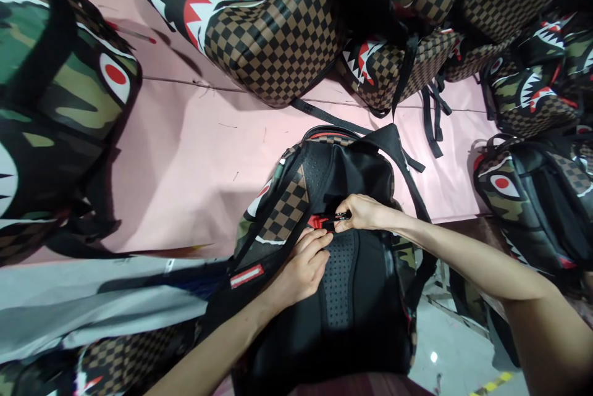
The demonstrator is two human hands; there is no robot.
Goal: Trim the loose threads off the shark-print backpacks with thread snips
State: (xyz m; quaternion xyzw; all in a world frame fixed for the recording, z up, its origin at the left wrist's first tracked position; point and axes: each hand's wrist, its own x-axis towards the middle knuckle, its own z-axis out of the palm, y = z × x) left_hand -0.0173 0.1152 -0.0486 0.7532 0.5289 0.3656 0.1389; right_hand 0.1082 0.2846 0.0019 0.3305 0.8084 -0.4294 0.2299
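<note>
Backpack (370,278): is lying back panel up in front of you, its upper end over the pink-covered counter (208,155), its long axis running away from you.
Red tab (317,222): is sitting on the upper back panel, beside the left checkered strap (286,207).
Black tool (341,216): is pointing crosswise, leftward to the tab; you are possibly holding thread snips.
Right hand (364,212): your grip is pinching the tool, just right of the tab.
Left hand (303,263): is resting nearer the tab, fingertips just below it; whether they're pinching, you can't tell.
</note>
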